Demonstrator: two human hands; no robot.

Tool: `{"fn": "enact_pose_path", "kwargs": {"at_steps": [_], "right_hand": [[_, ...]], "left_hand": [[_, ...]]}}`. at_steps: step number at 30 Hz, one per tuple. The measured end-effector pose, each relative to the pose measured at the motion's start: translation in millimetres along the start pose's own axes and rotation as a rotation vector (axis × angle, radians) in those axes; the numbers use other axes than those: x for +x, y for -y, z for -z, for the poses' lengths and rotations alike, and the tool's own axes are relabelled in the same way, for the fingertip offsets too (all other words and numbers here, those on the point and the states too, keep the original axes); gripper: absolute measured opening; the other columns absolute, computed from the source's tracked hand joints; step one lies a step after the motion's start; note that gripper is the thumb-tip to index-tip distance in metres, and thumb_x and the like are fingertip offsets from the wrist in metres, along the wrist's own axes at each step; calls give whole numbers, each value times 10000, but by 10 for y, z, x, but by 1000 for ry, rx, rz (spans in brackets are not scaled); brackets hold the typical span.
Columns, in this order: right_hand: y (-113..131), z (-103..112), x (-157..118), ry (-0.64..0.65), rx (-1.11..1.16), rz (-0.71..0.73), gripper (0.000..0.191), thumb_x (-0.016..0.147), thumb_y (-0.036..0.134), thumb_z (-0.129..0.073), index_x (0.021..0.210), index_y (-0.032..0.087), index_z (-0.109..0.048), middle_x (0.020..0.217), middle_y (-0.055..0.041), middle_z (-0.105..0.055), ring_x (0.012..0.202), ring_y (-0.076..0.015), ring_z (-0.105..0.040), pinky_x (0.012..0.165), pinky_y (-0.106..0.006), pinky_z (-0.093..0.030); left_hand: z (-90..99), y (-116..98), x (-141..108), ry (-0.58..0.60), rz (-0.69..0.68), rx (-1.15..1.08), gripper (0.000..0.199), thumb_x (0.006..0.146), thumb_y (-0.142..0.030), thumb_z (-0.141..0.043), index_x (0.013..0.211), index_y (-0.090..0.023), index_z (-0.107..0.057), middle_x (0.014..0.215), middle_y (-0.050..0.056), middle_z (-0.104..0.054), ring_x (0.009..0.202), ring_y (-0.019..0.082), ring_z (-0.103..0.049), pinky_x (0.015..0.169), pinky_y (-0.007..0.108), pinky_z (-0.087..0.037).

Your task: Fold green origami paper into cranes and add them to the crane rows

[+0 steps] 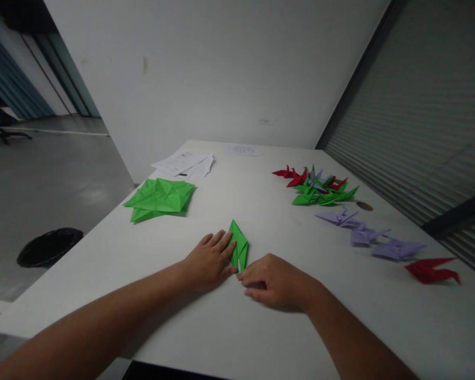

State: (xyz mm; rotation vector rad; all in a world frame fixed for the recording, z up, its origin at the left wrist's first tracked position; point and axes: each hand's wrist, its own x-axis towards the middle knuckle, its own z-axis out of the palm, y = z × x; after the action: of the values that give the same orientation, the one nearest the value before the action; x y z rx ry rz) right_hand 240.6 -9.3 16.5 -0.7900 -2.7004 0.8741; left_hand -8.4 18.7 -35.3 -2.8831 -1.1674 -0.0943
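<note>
A green paper folded into a narrow kite shape [239, 240] lies flat on the white table, its long point facing away from me and its lower end split in two. My left hand [210, 262] rests flat along the left side of this paper, fingers spread and partly covering its edge. At the lower tips, my right hand [275, 279] is curled, with its index fingertip touching or very close to the paper's end. Its thumb sits apart below, and nothing shows in the gap between them.
Creased green sheets [160, 196] lie at the left, with printed papers [184, 163] behind them. At the right is a pile of folded paper cranes [320, 190]. Purple cranes [398, 249] and a red crane [431, 270] line the right side. A black bin [49, 247] stands on the floor.
</note>
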Motion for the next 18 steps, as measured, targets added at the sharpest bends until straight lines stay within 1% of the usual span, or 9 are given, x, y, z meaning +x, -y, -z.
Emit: {"fn": "enact_pose_path", "kwargs": {"at_steps": [6,11,18], "right_hand": [[3,5,-10,-15,30,34,110,929,261,-684,884,204,-767,1091,-72,-803,1029,-218,-742,909,-315,-525],[-19,-26,-12,-25,30,32,98,916,272,-705,907,201,-772,1110,-75,-803,1023,-220,-747,905,-315,-528],[-28,-31,-13,-20,27,34,99,908,284,-720,896,199,-770,1113,-76,-806,1029,-225,-751,904,-313,-529]], "left_hand": [[-20,20,-12,-26,-14,-27,693,1043,-569,-359,1579,-130,-377,1656,217,-330,1519,400,-328,1168,571,-339],[-43,44,-20,-28,-14,-44,701,1044,-582,-341,1584,-137,-370,1659,216,-324,1528,403,-305,1176,573,-327],[-39,54,-8,-3,8,-49,705,1031,-611,-352,1581,-171,-387,1663,185,-332,1534,446,-257,1171,590,-334]]}}
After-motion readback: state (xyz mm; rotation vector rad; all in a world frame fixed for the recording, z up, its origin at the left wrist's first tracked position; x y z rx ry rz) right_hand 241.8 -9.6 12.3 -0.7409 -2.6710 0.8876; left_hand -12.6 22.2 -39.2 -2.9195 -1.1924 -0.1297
